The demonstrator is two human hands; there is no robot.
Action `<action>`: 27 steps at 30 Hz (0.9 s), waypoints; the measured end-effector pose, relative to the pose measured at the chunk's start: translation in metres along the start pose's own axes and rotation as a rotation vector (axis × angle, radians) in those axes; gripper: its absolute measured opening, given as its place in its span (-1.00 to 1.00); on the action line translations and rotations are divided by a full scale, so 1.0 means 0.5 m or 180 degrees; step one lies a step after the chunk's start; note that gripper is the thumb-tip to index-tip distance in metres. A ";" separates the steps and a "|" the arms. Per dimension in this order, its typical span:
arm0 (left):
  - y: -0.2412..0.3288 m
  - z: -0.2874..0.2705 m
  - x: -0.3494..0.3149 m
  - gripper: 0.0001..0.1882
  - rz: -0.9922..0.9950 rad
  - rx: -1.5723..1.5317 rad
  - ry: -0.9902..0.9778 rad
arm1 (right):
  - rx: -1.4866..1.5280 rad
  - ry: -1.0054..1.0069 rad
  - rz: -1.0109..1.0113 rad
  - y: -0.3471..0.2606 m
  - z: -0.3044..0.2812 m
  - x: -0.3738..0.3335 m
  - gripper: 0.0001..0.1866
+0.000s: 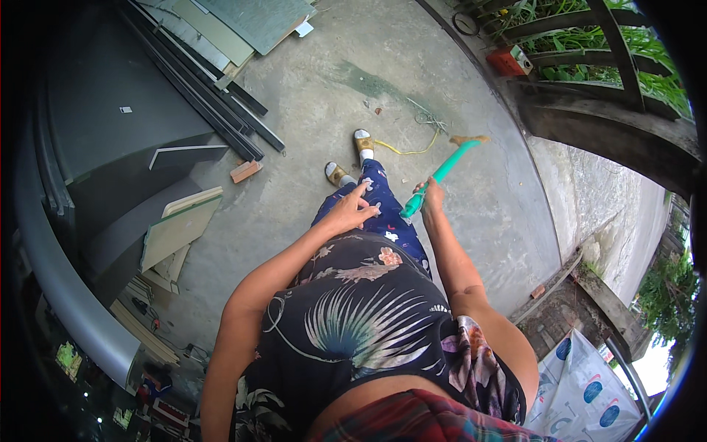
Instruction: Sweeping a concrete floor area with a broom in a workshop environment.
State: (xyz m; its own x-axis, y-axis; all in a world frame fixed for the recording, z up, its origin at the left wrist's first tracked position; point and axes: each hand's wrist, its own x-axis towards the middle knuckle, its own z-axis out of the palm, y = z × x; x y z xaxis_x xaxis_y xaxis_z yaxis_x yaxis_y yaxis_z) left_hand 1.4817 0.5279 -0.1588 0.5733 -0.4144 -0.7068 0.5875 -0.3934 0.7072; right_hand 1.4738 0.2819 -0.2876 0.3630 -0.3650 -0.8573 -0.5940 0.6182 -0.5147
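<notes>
My right hand is wrapped round the green handle of a broom. The broom slants away to the far right, where its tan bristle end appears small. In front of my body, my left hand hangs with its fingers apart and nothing in them. Beyond my feet, a yellow strip and a tangle of thin wire or string lie on the concrete floor, to the left of the bristles. Two small reddish bits lie farther off.
Dark metal profiles and boards lie at the far left. A brick and leaning panels are nearer on that side. Along the right run a raised edge and a fence; a printed sheet hangs near right.
</notes>
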 end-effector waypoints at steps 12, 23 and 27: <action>-0.141 -0.044 -0.032 -0.41 -0.0241 -0.0380 0.0520 | -0.0675 -0.0976 0.0331 0.080 0.155 -0.180 -0.90; -0.193 -0.044 -0.082 -0.50 -0.0580 -0.0791 0.1089 | -0.1176 -0.2200 0.1447 0.067 0.496 -0.034 -0.89; -0.228 -0.034 -0.071 -0.50 -0.0661 -0.0889 0.1145 | -0.1610 -0.2030 0.1316 0.046 0.453 0.099 -0.88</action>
State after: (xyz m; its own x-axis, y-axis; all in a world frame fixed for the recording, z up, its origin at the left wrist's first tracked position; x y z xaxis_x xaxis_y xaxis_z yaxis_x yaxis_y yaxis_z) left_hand 1.4040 0.6013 -0.2144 0.5598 -0.0221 -0.8283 0.8124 -0.1823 0.5539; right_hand 1.6406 0.4355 -0.3399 0.2900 0.3648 -0.8848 -0.9543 0.1805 -0.2383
